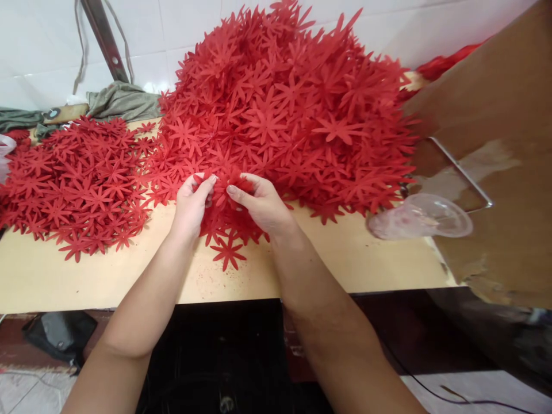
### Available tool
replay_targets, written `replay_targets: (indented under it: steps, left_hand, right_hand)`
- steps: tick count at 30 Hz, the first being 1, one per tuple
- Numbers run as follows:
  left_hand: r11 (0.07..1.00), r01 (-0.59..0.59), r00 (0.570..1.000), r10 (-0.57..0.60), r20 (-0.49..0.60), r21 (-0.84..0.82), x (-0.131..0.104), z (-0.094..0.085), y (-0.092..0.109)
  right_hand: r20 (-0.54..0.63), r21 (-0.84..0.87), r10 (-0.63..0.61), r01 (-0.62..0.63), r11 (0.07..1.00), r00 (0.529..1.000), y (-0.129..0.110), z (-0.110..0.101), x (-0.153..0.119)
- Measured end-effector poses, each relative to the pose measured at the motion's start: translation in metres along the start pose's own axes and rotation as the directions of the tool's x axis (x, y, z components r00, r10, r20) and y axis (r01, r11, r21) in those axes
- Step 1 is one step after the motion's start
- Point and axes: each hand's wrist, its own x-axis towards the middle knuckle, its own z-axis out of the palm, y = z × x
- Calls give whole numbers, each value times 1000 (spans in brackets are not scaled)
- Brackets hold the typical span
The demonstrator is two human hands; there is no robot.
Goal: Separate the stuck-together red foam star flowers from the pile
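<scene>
Between my hands is a small bunch of red flower-shaped cutouts [223, 187], held just above the table's front part. My left hand [195, 198] pinches its left side with thumb and fingers. On the right side, my right hand [261, 201] grips the same bunch, thumb on top. Behind them rises a large heap of red cutouts [284, 109] with long narrow petals. A single red cutout [228, 253] lies flat below my hands. How many pieces are in the bunch I cannot make out.
A second, lower pile of red cutouts [86, 184] covers the table's left. At the right, a clear plastic cup [425, 217] lies on its side by a cardboard box [491, 149] with a metal handle. Grey-green cloth [123, 100] lies along the white tiled wall.
</scene>
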Motion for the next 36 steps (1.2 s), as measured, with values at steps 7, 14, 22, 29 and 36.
replay_targets:
  steps: [7, 14, 22, 29, 36]
  left_hand:
    - [985, -137, 983, 123, 139, 101, -3, 3, 4]
    - [992, -111, 991, 106, 80, 56, -1, 0, 2]
    - [984, -162, 984, 166, -59, 72, 14, -11, 2]
    - [972, -182, 983, 186, -12, 146, 10, -10, 4]
    - [986, -140, 987, 132, 88, 91, 1, 1, 2]
  right_hand:
    - [-26, -59, -12, 10, 998, 1000, 0, -2, 1]
    - [50, 117, 62, -68, 991, 997, 1, -4, -1]
    - [-114, 107, 5, 7, 994, 993, -3, -14, 4]
    - [-238, 51, -30, 44, 998, 971, 0, -11, 8]
    - [-245, 17, -26, 31, 999, 969, 4, -7, 6]
